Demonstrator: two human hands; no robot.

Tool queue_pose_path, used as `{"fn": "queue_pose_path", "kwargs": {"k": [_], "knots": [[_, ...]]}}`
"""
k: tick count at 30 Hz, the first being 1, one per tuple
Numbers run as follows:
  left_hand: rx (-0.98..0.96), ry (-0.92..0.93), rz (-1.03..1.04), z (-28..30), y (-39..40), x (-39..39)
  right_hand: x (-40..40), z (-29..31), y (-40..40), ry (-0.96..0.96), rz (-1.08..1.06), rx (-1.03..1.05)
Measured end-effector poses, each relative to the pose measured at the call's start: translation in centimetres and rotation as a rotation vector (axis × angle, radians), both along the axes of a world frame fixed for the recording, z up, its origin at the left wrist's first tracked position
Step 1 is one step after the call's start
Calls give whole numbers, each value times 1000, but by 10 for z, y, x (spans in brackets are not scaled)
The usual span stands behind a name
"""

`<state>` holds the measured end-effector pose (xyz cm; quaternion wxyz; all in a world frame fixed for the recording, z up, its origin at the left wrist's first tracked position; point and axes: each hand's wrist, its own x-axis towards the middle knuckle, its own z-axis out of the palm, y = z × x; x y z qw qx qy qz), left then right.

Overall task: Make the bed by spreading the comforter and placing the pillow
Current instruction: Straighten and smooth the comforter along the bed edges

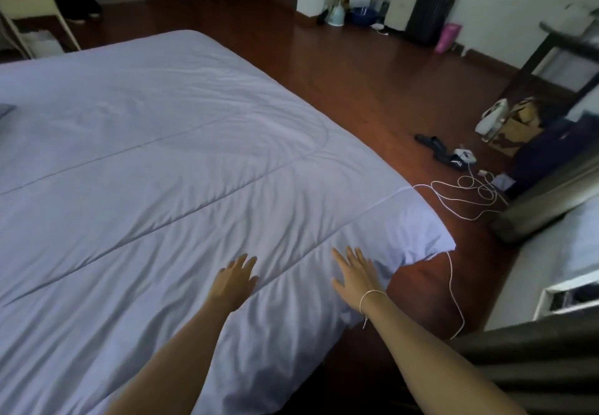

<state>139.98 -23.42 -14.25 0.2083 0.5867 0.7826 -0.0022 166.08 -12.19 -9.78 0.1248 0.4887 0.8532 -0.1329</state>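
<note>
A pale lilac comforter [168, 155] lies spread flat over the bed, with stitched seams and light wrinkles. Its near right corner [434, 236] hangs over the bed's edge. My left hand [235, 281] rests palm down on the comforter, fingers apart. My right hand [356, 273] lies flat beside it near the corner, fingers spread, a thin white bracelet on the wrist. A sliver of a darker blue-grey pillow [5, 110] shows at the left edge of the view; most of it is out of frame.
Dark red wooden floor [340, 68] surrounds the bed. A white cable [460, 200] trails off the bed's right side to a power strip [464, 156] beside black slippers [432, 145]. Suitcases [428, 14] and buckets stand by the far wall. A dark frame [551, 55] stands at right.
</note>
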Motion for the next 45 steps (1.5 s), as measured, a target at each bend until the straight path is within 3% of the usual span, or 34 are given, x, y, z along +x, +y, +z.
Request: {"fn": "queue_pose_path", "kwargs": {"k": [10,16,19,23,25,27,32,37,42,45], "knots": [[-38,-53,18,-5,164,70,59,10,184,-70,-14,-34],[8,-18,128,-16,242,92,72,-7,278,-126,119,-91],[91,-5,298,-28,263,105,68,-27,330,-192,296,-140],[-16,-27,566,-57,261,152,58,-54,374,-220,555,-202],[7,-30,793,-77,269,206,55,-74,410,-243,829,-240],[-48,-44,874,-88,257,243,67,-87,407,-246,949,-270],[-132,-44,1001,-90,265,328,100,-123,424,-157,1197,-111],[-142,36,1026,-95,281,354,110,-136,434,-69,1377,-80],[-99,189,1016,-98,286,352,122,-168,443,315,1495,137],[-4,266,990,-97,282,366,128,-177,452,431,1505,161]]}}
